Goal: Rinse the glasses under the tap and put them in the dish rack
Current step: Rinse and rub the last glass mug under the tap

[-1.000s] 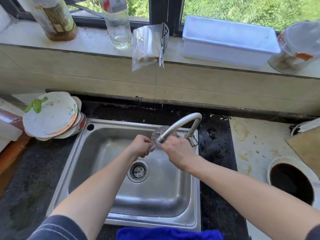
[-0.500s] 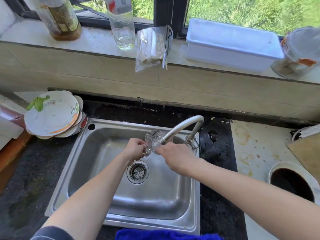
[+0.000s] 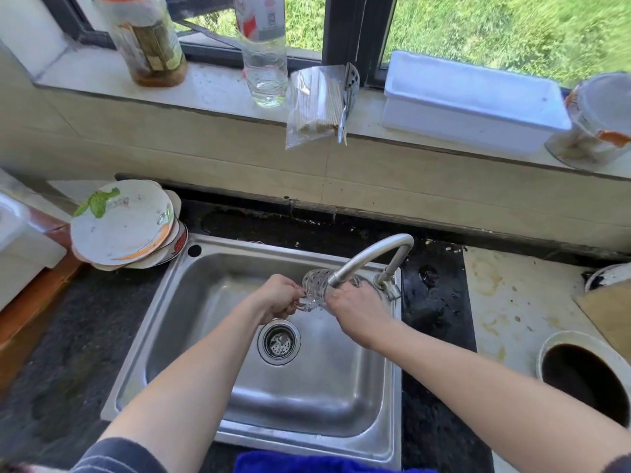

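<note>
My left hand [image 3: 280, 297] is closed, its fingers curled round the curved clear handle at the near side of the glass [image 3: 314, 289]. My right hand [image 3: 358, 312] is also closed: its fingers bend round the opposite side of the glass, and their tips are hidden behind it. The glass is a transparent vessel with a dimpled, knobbly wall. It is held between both hands above the sink basin, tilted on its side, directly under the outlet of the tap [image 3: 374, 256].

The tap is a matte metal tube bent in an arch, rising from a base at the right rear corner of the sink. Whether water is running, I cannot tell.

The sink [image 3: 136, 377] is brushed stainless steel, rectangular with rounded corners. A round perforated strainer [image 3: 279, 342] sits in its floor below the hands.

The counter [image 3: 51, 353] round the sink is dark speckled stone; to the right it is pale and stained. A stack of round white plates [image 3: 123, 227] stands at the left rear corner of the sink. A blue, fuzzy cloth [image 3: 307, 465] lies at the near edge.

On the tiled windowsill [image 3: 211, 90] stand a clear plastic bottle [image 3: 263, 59] and a white rectangular box [image 3: 471, 104].
</note>
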Motion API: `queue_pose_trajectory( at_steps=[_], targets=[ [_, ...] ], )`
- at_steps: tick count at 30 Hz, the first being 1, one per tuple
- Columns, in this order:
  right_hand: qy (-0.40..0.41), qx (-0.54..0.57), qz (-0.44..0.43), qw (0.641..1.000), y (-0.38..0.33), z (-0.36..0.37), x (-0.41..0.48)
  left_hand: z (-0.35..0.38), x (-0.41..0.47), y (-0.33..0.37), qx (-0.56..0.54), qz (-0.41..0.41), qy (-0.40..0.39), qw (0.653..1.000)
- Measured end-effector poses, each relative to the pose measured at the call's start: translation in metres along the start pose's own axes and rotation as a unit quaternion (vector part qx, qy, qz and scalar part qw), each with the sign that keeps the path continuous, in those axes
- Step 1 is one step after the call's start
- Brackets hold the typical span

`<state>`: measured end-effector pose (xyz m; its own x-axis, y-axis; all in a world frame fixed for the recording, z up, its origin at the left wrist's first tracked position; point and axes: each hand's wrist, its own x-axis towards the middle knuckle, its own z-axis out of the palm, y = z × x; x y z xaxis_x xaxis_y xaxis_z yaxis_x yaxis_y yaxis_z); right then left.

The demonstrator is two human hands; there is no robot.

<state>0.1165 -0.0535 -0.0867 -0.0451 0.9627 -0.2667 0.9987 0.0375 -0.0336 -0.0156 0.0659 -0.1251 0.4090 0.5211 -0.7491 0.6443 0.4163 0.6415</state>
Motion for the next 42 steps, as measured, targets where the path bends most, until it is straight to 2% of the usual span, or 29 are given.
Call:
queue_pose_trajectory(
  at_steps=[2,5,10,12,14,17,20,24,26,30,35,37,39,42],
  targets=[
    [0.009,0.042,0.028,0.999,0.001,-0.006,-0.002,-0.004,-0.004,-0.001,-0.095,0.005,-0.007,0.995],
    [0.016,0.064,0.06,0.996,0.002,-0.013,-0.004,-0.002,-0.008,-0.013,-0.272,0.006,-0.019,0.962],
    [0.009,0.147,0.117,0.982,-0.015,-0.016,0.0,0.018,-0.006,-0.011,-0.361,0.022,-0.066,0.93],
    [0.03,0.177,0.103,0.978,-0.018,-0.016,-0.002,0.02,-0.007,-0.004,-0.352,0.02,-0.043,0.935],
    [0.055,0.19,0.052,0.979,-0.016,-0.017,-0.009,0.018,-0.003,-0.003,-0.332,0.014,-0.01,0.943],
    [0.029,0.152,-0.048,0.987,-0.011,-0.012,-0.017,0.014,0.001,-0.005,-0.285,0.015,0.015,0.958],
    [-0.006,0.055,-0.013,0.998,-0.013,-0.01,-0.004,0.02,-0.003,0.003,-0.245,0.018,0.034,0.969],
    [-0.032,0.058,-0.055,0.996,-0.008,-0.002,-0.007,0.01,-0.006,0.002,-0.209,0.011,0.064,0.976],
    [-0.025,0.051,-0.087,0.995,-0.003,0.004,-0.012,0.003,-0.007,-0.001,-0.198,0.007,0.064,0.978],
    [-0.012,0.012,-0.064,0.998,-0.008,0.004,-0.002,0.01,-0.013,0.006,-0.151,0.005,0.039,0.988],
    [0.01,0.051,-0.142,0.989,0.007,0.011,-0.019,-0.007,-0.018,0.006,-0.108,-0.001,0.014,0.994],
    [0.021,0.045,-0.12,0.991,0.008,0.014,-0.013,-0.004,-0.019,0.007,-0.088,-0.005,-0.006,0.996],
    [0.014,0.06,-0.094,0.994,-0.001,0.006,-0.005,0.002,-0.016,0.005,-0.095,-0.002,0.007,0.995],
    [0.011,0.121,-0.034,0.992,-0.01,-0.007,0.001,0.008,-0.012,-0.011,-0.217,-0.036,-0.021,0.975]
  ],
)
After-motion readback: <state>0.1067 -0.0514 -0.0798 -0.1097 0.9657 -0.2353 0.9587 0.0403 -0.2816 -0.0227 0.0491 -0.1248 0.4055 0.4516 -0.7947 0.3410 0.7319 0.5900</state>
